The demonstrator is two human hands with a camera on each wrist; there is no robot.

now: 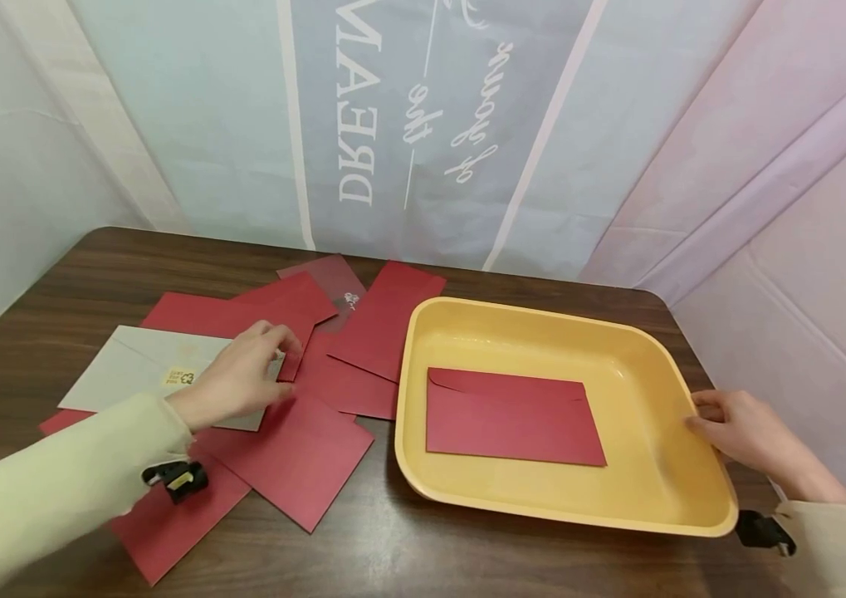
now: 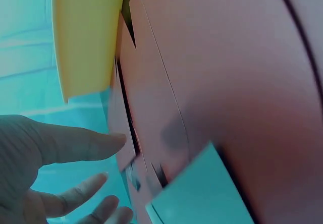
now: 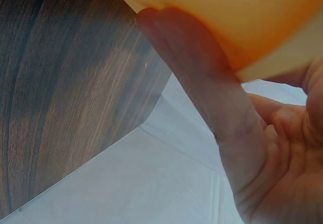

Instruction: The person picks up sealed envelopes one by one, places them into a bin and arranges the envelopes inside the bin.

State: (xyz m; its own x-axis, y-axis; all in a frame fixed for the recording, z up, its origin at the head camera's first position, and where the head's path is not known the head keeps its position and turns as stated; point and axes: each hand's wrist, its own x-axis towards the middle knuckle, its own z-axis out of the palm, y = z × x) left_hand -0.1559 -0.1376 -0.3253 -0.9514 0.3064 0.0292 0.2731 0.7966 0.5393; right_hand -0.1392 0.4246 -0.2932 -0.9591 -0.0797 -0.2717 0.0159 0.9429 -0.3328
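Note:
My left hand (image 1: 243,378) hovers over a pile of envelopes with its fingers loosely spread, holding nothing. Beneath it lies a white envelope (image 1: 124,365) with a small yellow sticker, partly hidden by the hand. Beside that, a red envelope (image 1: 310,465) lies on the pile; the left wrist view shows red paper (image 2: 217,72) close to the fingers. On the right, my right hand (image 1: 751,436) grips the rim of a yellow tray (image 1: 542,502). One red envelope (image 1: 512,415) lies flat inside the tray. In the right wrist view, fingers (image 3: 192,57) press against the tray's outer side.
Several more red envelopes overlap on the dark wooden table (image 1: 363,556), one (image 1: 393,311) partly behind the tray's left rim. A translucent reddish envelope (image 1: 329,278) with white print lies at the back. Printed cloth (image 1: 423,124) hangs behind the table.

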